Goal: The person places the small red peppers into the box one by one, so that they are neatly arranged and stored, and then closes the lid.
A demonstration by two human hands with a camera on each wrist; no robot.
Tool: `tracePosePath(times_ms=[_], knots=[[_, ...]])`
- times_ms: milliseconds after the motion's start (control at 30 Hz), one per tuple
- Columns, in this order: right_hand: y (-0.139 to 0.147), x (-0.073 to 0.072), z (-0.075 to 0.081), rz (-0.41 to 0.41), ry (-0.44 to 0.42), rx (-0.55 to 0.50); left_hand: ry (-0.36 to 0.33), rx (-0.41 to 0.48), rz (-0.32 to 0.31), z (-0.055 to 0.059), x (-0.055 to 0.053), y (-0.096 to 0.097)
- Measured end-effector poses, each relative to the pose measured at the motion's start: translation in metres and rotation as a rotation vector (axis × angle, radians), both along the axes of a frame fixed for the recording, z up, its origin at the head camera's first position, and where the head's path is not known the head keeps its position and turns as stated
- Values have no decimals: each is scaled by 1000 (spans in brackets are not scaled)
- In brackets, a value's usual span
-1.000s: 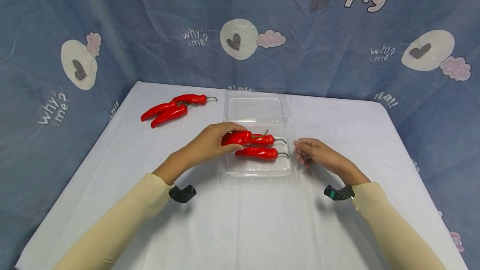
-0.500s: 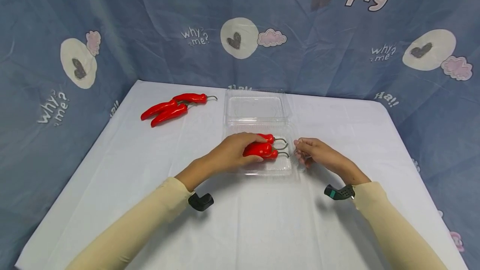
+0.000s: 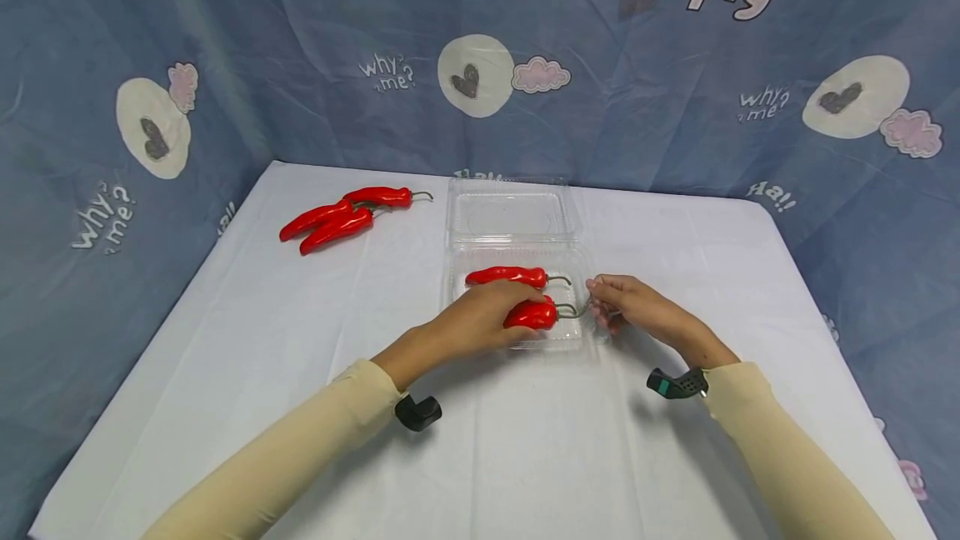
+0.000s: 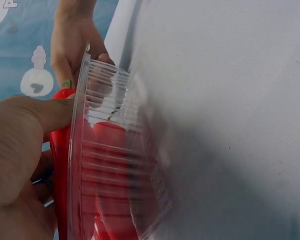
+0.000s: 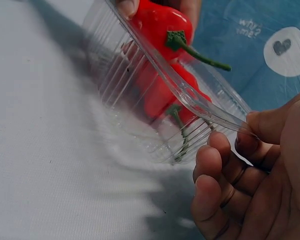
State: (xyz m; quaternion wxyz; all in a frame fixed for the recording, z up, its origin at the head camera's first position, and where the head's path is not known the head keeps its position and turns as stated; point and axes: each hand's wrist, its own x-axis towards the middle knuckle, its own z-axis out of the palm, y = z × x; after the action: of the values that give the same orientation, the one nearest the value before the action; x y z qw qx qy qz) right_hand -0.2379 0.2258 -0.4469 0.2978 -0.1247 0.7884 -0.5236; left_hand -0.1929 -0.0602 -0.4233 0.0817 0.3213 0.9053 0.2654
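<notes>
In the head view my left hand (image 3: 480, 319) grips a red chili pepper (image 3: 532, 317) over the near part of a clear plastic clamshell box (image 3: 551, 343). The right wrist view shows this held pepper (image 5: 165, 30) at rim height, above another chili lying inside. A further red chili (image 3: 506, 275) lies lengthwise in the back of the box. At the box's right side, my right hand (image 3: 633, 305) pinches the clear rim (image 5: 225, 119) between thumb and forefinger, its other fingers curled below. My left fingers hide much of the held pepper.
The box's lid (image 3: 513, 215) lies folded back behind it, near the table's far edge. Three more red chilies, one of them a front chili (image 3: 337, 230), lie together on the white tablecloth (image 3: 525, 440) at back left. A blue printed curtain (image 3: 337, 123) stands behind.
My left hand has carried the chili rightward and nearer, from the box's back left to its near side, uncovering the back chili. My right hand has stayed on the rim.
</notes>
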Motion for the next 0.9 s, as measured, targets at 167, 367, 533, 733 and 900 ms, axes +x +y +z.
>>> tracePosePath(times_ms=[167,367,533,733,900], knots=[[0,0,0,1,-3,1,9,5,9,-2,0,3],[0,0,1,1,4,11,17,-2,-2,-2,-2,6],[-1,0,0,-2,-4,11,18,-34,-13,-4,-5,10],[-2,0,-1,0,-1,11,-11,-50,7,-7,-6,14],[-2,-1,0,7,3,5,-39,-68,22,-7,-7,15]])
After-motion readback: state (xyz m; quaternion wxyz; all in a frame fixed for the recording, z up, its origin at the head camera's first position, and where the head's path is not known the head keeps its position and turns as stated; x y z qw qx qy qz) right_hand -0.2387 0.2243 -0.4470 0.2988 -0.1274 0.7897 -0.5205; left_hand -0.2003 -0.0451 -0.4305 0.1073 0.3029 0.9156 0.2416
